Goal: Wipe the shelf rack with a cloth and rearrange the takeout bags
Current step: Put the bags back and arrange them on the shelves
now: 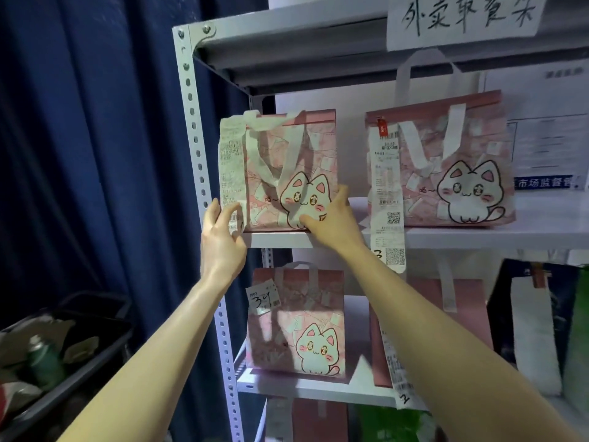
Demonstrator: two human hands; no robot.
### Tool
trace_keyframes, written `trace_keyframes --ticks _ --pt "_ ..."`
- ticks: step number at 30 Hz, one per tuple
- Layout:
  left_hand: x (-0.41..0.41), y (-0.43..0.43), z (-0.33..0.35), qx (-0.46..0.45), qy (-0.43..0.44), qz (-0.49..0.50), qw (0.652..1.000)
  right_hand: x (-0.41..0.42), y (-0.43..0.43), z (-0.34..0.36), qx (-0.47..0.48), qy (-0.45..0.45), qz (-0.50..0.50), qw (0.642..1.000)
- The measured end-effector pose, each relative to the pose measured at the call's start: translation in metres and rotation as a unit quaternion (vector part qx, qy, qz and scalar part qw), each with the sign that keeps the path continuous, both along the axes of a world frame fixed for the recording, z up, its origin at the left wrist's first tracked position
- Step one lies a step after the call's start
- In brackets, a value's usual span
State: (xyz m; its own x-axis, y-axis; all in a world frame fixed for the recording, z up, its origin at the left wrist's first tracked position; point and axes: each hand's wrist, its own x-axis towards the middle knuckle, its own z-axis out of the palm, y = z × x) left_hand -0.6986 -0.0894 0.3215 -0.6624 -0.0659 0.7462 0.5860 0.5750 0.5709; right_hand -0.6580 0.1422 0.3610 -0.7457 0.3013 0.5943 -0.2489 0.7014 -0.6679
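- Bag (287, 167) on the shelf (446, 236): left hand (223, 240) half-curled round its 8 o'clock corner, right hand (331, 221) spread, clasping 4 o'clock.
- Lift level; mind the receipt (231, 161).

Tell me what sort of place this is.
Probably a takeout pickup point in a shop or restaurant: a metal shelf rack carrying a handwritten sign, pink cat bags with long printed receipts and QR codes, and a tag numbered 34.
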Motion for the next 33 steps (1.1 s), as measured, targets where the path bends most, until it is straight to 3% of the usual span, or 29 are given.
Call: trace_keyframes --ticks 5,10,15,18,21,25,28,33 --pt "0.017 0.003 -0.004 0.061 0.079 0.023 0.995 0.032 0.000 -0.003 0.002 0.015 -0.024 1.000" --pt "0.046 0.048 0.012 0.050 0.133 -0.079 0.987 0.074 0.026 -0.004 0.026 0.068 -0.050 0.996" --pt "0.072 0.129 0.014 -0.007 0.116 -0.227 0.967 0.112 0.099 -0.006 0.032 0.151 -0.198 0.968" --pt "0.081 0.175 0.022 -0.072 0.077 -0.257 0.961 0.124 0.153 -0.002 0.026 0.177 -0.281 0.943" --pt "0.084 0.212 0.037 -0.087 -0.031 -0.259 0.962 0.124 0.202 0.005 0.002 0.120 -0.250 0.961" --pt "0.073 0.246 0.047 -0.069 -0.111 -0.262 0.956 0.116 0.249 0.013 0.069 0.027 -0.195 0.978" --pt "0.076 0.274 0.041 -0.059 -0.115 -0.244 0.961 0.119 0.282 0.008 0.104 0.008 -0.135 0.985" --pt "0.106 0.364 0.038 -0.084 -0.073 -0.264 0.958 0.162 0.375 -0.004 0.084 0.036 -0.160 0.983"
